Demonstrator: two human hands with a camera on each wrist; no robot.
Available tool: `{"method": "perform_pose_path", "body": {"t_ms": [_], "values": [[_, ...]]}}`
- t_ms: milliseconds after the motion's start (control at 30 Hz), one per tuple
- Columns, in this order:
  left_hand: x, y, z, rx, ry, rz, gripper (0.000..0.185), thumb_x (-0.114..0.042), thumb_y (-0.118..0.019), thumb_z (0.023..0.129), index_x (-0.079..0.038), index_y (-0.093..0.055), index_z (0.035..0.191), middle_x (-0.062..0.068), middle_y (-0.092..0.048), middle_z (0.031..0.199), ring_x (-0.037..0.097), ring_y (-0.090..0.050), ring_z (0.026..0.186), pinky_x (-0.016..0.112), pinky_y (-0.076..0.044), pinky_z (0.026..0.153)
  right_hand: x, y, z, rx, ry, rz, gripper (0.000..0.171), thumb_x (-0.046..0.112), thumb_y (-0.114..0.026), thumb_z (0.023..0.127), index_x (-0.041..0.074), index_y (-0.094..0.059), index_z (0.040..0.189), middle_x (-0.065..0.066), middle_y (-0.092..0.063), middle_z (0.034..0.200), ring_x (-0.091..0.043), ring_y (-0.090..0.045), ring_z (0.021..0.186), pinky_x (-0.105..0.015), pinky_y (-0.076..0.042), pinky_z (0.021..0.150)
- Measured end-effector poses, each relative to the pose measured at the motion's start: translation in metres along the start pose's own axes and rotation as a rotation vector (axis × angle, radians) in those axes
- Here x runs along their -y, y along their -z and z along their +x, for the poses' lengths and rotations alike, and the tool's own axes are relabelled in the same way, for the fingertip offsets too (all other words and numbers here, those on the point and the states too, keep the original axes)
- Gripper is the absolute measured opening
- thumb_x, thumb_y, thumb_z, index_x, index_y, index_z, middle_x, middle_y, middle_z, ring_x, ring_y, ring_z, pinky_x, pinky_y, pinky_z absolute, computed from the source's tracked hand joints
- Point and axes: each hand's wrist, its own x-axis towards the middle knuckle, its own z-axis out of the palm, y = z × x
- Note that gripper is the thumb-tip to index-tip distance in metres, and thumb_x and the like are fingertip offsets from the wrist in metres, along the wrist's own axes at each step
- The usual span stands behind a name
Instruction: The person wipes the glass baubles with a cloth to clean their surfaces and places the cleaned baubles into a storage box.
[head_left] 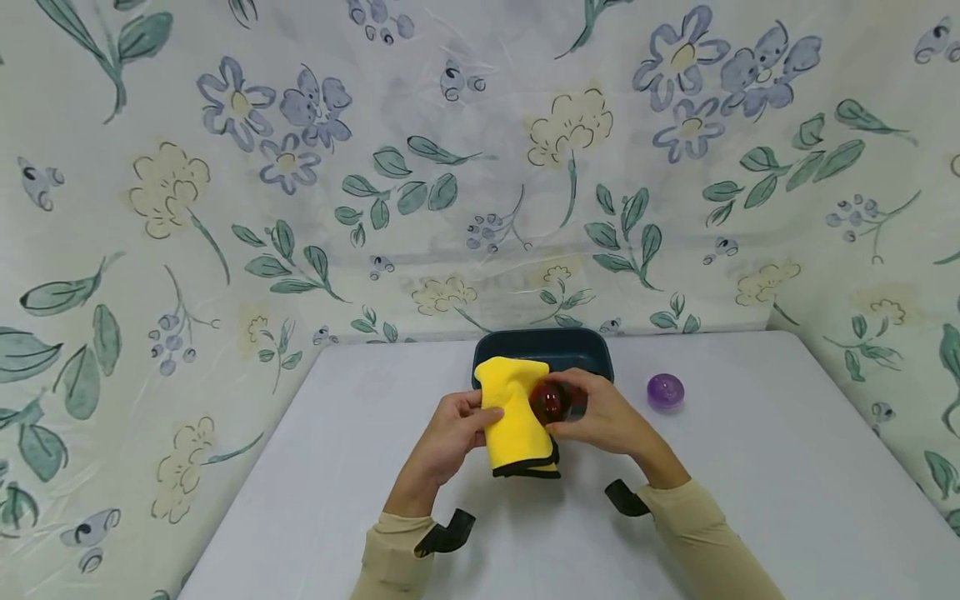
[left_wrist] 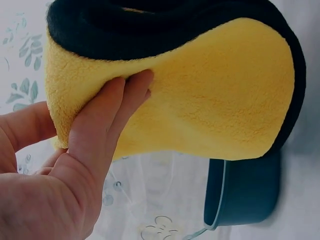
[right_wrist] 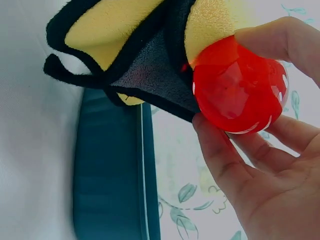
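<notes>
The red ball (head_left: 550,403) sits just below the middle of the head view, pinched in the right hand (head_left: 603,417) and pressed against the right edge of the yellow cloth (head_left: 516,425), which the left hand (head_left: 450,433) grips from the other side; the cloth's long axis runs up and down the frame, so the ball lies directly right of it, nearer the right hand. Behind them a dark blue tub (head_left: 577,350) stands on the white table (head_left: 750,467), and a purple ball (head_left: 665,391) rests well apart to the right. In the left wrist view the left hand's fingers (left_wrist: 117,107) curl round the yellow cloth (left_wrist: 200,100), pinching its folded, black-trimmed bulk, with the tub (left_wrist: 247,192) at lower right; the red ball is hidden here. The right wrist view alone shows the contact: the translucent red ball (right_wrist: 237,90) is clasped between thumb and fingers (right_wrist: 220,155), touching the cloth's grey underside and black hem (right_wrist: 150,70), with the tub (right_wrist: 110,175) at lower left.
</notes>
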Motion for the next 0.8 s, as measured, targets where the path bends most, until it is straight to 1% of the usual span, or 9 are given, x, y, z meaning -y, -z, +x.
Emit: {"method": "perform_pose_path", "body": {"t_ms": [233, 433, 533, 667, 800], "values": [[0.0000, 0.0007, 0.0000, -0.015, -0.005, -0.013, 0.044, -0.012, -0.056, 0.104, 0.009, -0.052, 0.142, 0.027, -0.064, 0.136, 0.019, -0.074, 0.103, 0.036, -0.062, 0.095, 0.0010, 0.0001, -0.0013, 0.037, -0.003, 0.009, 0.066, 0.015, -0.085, 0.078, 0.009, -0.061, 0.139, -0.007, -0.064, 0.128, -0.020, -0.060, 0.103, -0.021, -0.056, 0.091], [0.0017, 0.0029, 0.0020, -0.014, -0.010, -0.033, 0.045, -0.012, -0.056, 0.104, 0.009, -0.050, 0.144, 0.027, -0.064, 0.136, 0.018, -0.074, 0.103, 0.035, -0.063, 0.094, 0.0010, -0.0006, -0.0017, 0.055, 0.014, 0.002, 0.064, 0.012, -0.084, 0.078, 0.011, -0.061, 0.138, -0.005, -0.064, 0.128, -0.021, -0.060, 0.107, -0.023, -0.056, 0.093], [0.0029, 0.0036, 0.0035, -0.016, -0.006, -0.039, 0.045, -0.011, -0.055, 0.105, 0.009, -0.050, 0.144, 0.027, -0.064, 0.137, 0.018, -0.074, 0.103, 0.035, -0.062, 0.094, 0.0012, -0.0011, -0.0021, 0.055, 0.014, -0.002, 0.062, 0.012, -0.084, 0.078, 0.012, -0.062, 0.136, -0.004, -0.065, 0.126, -0.021, -0.059, 0.105, -0.025, -0.056, 0.092], [0.0034, 0.0040, 0.0041, -0.033, -0.005, -0.038, 0.045, -0.011, -0.055, 0.105, 0.009, -0.049, 0.145, 0.028, -0.063, 0.138, 0.018, -0.074, 0.104, 0.035, -0.062, 0.095, 0.0025, -0.0017, -0.0021, 0.067, 0.010, 0.006, 0.060, 0.012, -0.085, 0.078, 0.012, -0.063, 0.134, -0.005, -0.065, 0.125, -0.021, -0.062, 0.102, -0.024, -0.057, 0.091], [0.0042, 0.0037, 0.0046, -0.070, -0.005, -0.028, 0.045, -0.009, -0.056, 0.104, 0.008, -0.051, 0.144, 0.027, -0.064, 0.137, 0.019, -0.074, 0.103, 0.037, -0.063, 0.094, 0.0074, -0.0024, -0.0024, 0.095, 0.015, 0.033, 0.061, 0.011, -0.085, 0.078, 0.012, -0.061, 0.134, -0.007, -0.064, 0.127, -0.022, -0.066, 0.103, -0.028, -0.061, 0.093]]}}
